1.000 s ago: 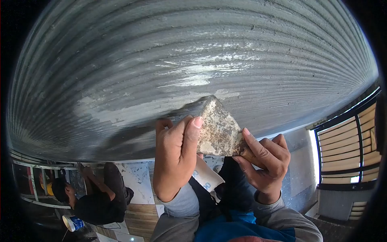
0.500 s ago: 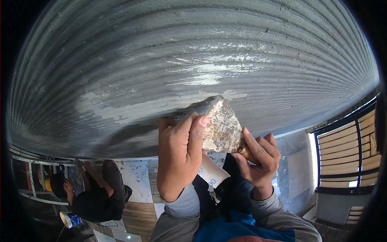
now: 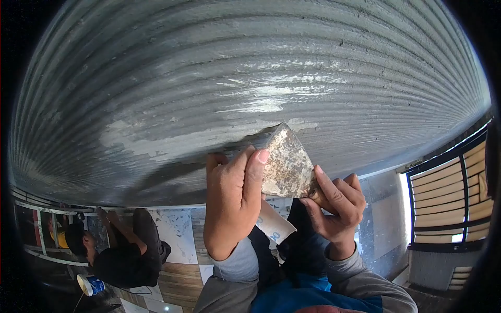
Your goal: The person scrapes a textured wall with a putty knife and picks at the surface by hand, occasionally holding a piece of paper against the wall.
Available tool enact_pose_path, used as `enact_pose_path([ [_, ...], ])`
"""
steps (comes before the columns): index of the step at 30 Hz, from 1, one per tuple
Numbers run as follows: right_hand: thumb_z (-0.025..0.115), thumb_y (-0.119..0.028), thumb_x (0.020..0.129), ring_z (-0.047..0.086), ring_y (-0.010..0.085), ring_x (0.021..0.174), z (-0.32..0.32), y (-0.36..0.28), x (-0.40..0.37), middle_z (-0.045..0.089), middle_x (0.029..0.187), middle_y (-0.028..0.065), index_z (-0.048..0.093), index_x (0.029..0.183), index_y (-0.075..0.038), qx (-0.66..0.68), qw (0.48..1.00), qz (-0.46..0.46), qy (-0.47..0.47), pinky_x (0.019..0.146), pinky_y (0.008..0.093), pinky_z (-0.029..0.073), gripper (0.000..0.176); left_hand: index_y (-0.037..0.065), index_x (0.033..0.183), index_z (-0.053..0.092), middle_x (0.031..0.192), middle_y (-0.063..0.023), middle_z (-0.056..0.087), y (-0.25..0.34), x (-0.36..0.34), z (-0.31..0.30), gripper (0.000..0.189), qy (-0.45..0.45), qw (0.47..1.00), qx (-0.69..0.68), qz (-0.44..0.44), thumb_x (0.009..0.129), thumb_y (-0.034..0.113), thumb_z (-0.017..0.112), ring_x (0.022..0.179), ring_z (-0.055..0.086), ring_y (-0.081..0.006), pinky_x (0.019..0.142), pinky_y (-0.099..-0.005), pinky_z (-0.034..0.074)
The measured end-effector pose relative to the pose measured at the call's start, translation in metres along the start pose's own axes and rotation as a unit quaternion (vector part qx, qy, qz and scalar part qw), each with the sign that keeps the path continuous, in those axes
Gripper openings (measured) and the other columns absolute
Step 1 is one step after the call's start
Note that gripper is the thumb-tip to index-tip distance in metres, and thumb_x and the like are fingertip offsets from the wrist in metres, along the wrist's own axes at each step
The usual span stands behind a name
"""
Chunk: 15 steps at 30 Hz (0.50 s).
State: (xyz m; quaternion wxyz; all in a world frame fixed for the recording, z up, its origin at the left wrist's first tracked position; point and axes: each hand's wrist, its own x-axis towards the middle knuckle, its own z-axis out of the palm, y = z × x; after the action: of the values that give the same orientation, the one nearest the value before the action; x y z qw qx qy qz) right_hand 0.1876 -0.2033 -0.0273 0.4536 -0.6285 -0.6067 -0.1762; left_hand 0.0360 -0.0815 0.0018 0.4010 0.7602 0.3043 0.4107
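Note:
A triangular scraper blade (image 3: 288,164), crusted with dried material, is held between my hands in front of the ridged grey wall (image 3: 219,62). My left hand (image 3: 233,201) grips the blade's left edge, thumb on its face. Wrapped around the short wooden handle at the blade's lower right is my right hand (image 3: 339,208). A curled sheet of paper (image 3: 274,224) with blue print on its back shows below my left hand, its upper part hidden. Pale smears mark the wall above the blade tip.
At the lower left a person in black (image 3: 128,261) sits on the tiled floor (image 3: 177,279) beside a metal frame (image 3: 52,209). Near them stands a blue and white bucket (image 3: 91,285). A barred window (image 3: 446,193) is at the right.
The printed paper has shifted slightly. My hands and the scraper have hardly moved.

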Motion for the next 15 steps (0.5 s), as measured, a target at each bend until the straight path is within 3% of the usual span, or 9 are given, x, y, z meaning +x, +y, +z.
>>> enact_pose_path([
  [1, 0.088, -0.028, 0.065, 0.037, 0.0128, 0.052, -0.0027, -0.0018, 0.0012, 0.051, 0.060, -0.0039, 0.072, 0.123, -0.009, 0.001, 1.000, -0.001, 0.000, 0.058, 0.0306, 0.027, 0.063, 0.006, 0.085, 0.063, 0.048, -0.0045, 0.050, 0.0007, -0.0009, -0.0023, 0.035, 0.002, 1.000, 0.000, 0.000, 0.107, 0.027, 0.045, 0.045, 0.047, -0.0229, 0.078, -0.0371, 0.034],
  [3, 0.088, -0.027, 0.065, 0.036, 0.0130, 0.052, -0.0074, -0.0049, 0.0023, 0.051, 0.060, -0.0038, 0.072, 0.123, -0.009, -0.004, 1.000, 0.012, -0.021, 0.058, 0.0308, 0.026, 0.062, 0.000, 0.097, 0.067, 0.067, -0.0001, 0.057, 0.0022, -0.0033, -0.0061, 0.042, -0.020, 0.999, -0.011, -0.048, 0.105, 0.036, 0.050, 0.057, 0.054, -0.0050, 0.047, -0.0206, 0.044],
  [7, 0.088, -0.026, 0.065, 0.036, 0.0131, 0.052, -0.0089, -0.0063, 0.0031, 0.050, 0.060, -0.0038, 0.072, 0.123, -0.009, -0.011, 1.000, 0.009, -0.019, 0.058, 0.0311, 0.026, 0.063, -0.001, 0.097, 0.067, 0.068, -0.0005, 0.058, 0.0008, -0.0028, -0.0047, 0.042, -0.019, 0.999, -0.017, -0.048, 0.106, 0.036, 0.050, 0.057, 0.055, -0.0050, 0.047, -0.0207, 0.044],
  [9, 0.088, -0.026, 0.064, 0.036, 0.0132, 0.052, -0.0101, -0.0061, 0.0020, 0.050, 0.059, -0.0036, 0.072, 0.122, -0.009, -0.011, 1.000, 0.008, -0.025, 0.058, 0.0311, 0.026, 0.063, 0.007, 0.088, 0.065, 0.045, -0.0026, 0.052, -0.0008, -0.0008, -0.0025, 0.034, -0.013, 1.000, -0.016, 0.014, 0.107, 0.027, 0.044, 0.045, 0.047, -0.0210, 0.081, -0.0362, 0.034],
  [15, 0.088, -0.026, 0.064, 0.037, 0.0135, 0.052, -0.0076, -0.0066, 0.0017, 0.053, 0.060, -0.0028, 0.072, 0.122, -0.008, -0.002, 1.000, 0.016, -0.017, 0.058, 0.0309, 0.027, 0.062, 0.005, 0.093, 0.066, 0.046, -0.0023, 0.052, -0.0014, -0.0020, -0.0030, 0.033, -0.011, 1.000, -0.016, 0.016, 0.107, 0.026, 0.044, 0.046, 0.048, -0.0220, 0.083, -0.0364, 0.034],
])
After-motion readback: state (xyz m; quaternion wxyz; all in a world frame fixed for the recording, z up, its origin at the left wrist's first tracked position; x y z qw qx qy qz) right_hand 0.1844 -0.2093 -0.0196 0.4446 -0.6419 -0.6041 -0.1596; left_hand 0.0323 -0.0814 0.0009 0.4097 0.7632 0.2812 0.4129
